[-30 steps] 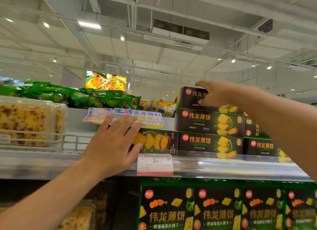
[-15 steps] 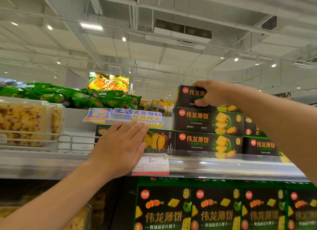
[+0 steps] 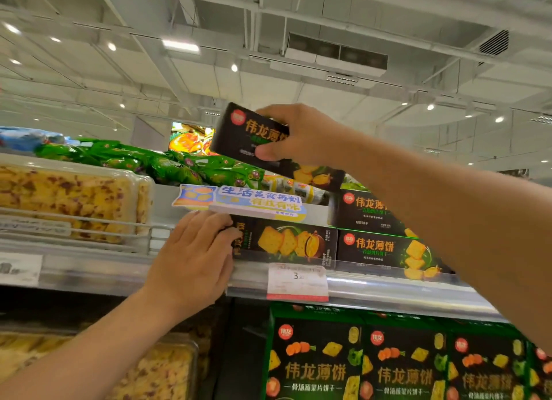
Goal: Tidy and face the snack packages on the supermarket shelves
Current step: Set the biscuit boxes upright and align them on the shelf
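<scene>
At the far left of the upper shelf point(image 3: 89, 272), clear plastic trays of yellow cake point(image 3: 68, 199) sit behind a wire rail point(image 3: 89, 220), and behind them lie green snack bags point(image 3: 179, 168). More trays of the same cake point(image 3: 155, 369) fill the level below. The left hand point(image 3: 191, 260) reaches up from the lower left and rests on the left end of a dark cracker box point(image 3: 286, 243) lying flat at the shelf's front edge; its fingers curl over that end, the thumb tucked below, so it grips the box where it stands. A blue and white paper sign point(image 3: 239, 201) hangs just above this box, and a white price tag point(image 3: 297, 281) is clipped to the shelf edge just below it. Right of centre, the right hand point(image 3: 301, 134) is clamped on a second cracker box point(image 3: 254, 137), fingers over the top edge and thumb under the bottom edge. This box is lifted off the pile and tilted, its left end higher, up in front of the ceiling. Below the right forearm, two more boxes point(image 3: 385, 247) of the same kind stay stacked on the shelf, just beside the box under the left hand. On the lower shelf at the right stands a row of upright green-edged cracker boxes point(image 3: 403, 367).
</scene>
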The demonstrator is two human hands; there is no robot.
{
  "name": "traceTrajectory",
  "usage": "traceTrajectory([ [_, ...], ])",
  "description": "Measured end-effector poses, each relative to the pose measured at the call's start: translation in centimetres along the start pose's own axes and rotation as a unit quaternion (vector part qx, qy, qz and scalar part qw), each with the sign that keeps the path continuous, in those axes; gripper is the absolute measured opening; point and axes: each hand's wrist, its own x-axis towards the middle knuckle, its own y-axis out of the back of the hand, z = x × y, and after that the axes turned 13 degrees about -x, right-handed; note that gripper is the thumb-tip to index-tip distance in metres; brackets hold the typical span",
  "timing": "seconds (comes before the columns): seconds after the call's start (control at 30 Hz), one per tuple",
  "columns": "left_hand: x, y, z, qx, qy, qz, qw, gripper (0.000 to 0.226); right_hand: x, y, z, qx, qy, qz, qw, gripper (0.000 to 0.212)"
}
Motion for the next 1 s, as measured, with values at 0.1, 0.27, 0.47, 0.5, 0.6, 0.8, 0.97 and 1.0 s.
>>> traceTrajectory([
  [0.1, -0.6, 0.1, -0.2, 0.000, 0.008, -0.004, 1.000, 0.020, 0.9, -3.0, -1.9, -0.005, 0.015, -0.037, 0.999, 0.056],
  [0.27, -0.9, -0.1, -0.4, -0.002, 0.006, -0.014, 1.000, 0.020, 0.7, -6.8, -2.2, -0.064, 0.005, -0.094, 0.993, 0.061],
  [0.47, -1.2, -0.4, -0.6, -0.009, -0.012, -0.006, 1.000, 0.021, 0.2, -7.2, -1.7, -0.087, -0.004, -0.095, 0.992, 0.060],
  [0.5, -1.2, -0.4, -0.6, -0.011, -0.012, -0.008, 1.000, 0.021, 0.1, -7.1, -1.7, -0.088, -0.008, -0.096, 0.992, 0.058],
  [0.6, -1.0, -0.3, -0.6, -0.019, -0.010, -0.021, 1.000, 0.023, -0.3, -6.8, -1.3, -0.079, -0.018, -0.111, 0.991, 0.056],
  [0.8, 0.0, 0.5, -0.6, -0.059, 0.071, -0.023, 0.995, 0.041, -2.0, -4.9, 0.6, -0.072, -0.067, -0.127, 0.987, 0.081],
  [0.97, 4.3, 0.9, -1.7, -0.046, 0.244, -0.050, 0.967, 0.061, -5.4, -3.4, 4.7, -0.168, -0.158, -0.128, 0.965, 0.091],
  [1.0, 4.8, 0.7, -1.7, -0.041, 0.269, -0.062, 0.960, 0.060, -6.0, -3.6, 5.3, -0.175, -0.175, -0.134, 0.960, 0.090],
])
